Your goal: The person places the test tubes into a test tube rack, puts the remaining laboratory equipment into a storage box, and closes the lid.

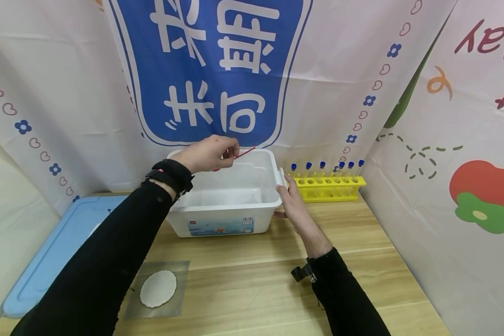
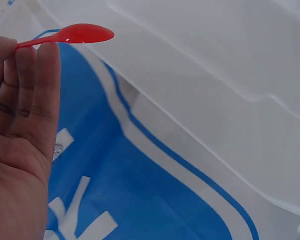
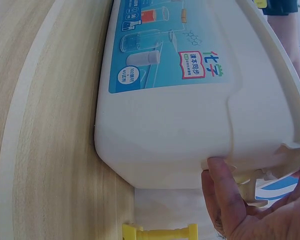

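A white plastic bin (image 1: 231, 200) stands open on the wooden table. My left hand (image 1: 231, 151) hovers over its far left part and pinches a small red spoon (image 1: 244, 152) by the handle, bowl pointing right. In the left wrist view the red spoon (image 2: 85, 34) sticks out from my fingertips (image 2: 35, 55), its bowl empty. My right hand (image 1: 283, 187) grips the bin at its right handle. In the right wrist view my thumb (image 3: 221, 192) presses the labelled wall of the white bin (image 3: 165, 115) below the rim.
A yellow rack (image 1: 329, 185) of blue-capped tubes stands right of the bin. A blue lid (image 1: 54, 252) lies at the table's left edge. A flat white disc (image 1: 158, 288) lies on a clear sheet near the front. Printed banners hang behind and to the right.
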A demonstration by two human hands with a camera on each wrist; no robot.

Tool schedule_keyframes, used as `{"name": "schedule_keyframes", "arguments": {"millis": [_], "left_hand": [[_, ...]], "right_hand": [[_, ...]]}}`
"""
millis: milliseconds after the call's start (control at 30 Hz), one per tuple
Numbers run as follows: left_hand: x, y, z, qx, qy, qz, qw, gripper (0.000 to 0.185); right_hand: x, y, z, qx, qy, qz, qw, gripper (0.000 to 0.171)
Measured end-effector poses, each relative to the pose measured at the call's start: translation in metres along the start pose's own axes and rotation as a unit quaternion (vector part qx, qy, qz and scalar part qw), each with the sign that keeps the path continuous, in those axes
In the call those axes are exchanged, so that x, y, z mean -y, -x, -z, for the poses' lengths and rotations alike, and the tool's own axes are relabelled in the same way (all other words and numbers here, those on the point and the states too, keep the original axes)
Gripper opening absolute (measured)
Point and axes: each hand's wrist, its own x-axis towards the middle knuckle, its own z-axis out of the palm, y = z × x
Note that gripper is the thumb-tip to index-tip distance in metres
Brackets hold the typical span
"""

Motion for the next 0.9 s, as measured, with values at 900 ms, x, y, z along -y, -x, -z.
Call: {"name": "schedule_keyframes", "arguments": {"millis": [900], "left_hand": [[0.061, -0.032, -0.045, 0.070, -0.063, -0.035, 0.9950, 0.010]], "right_hand": [[0.001, -0.001, -0.001, 0.000, 0.002, -0.001, 1.000, 0.074]]}}
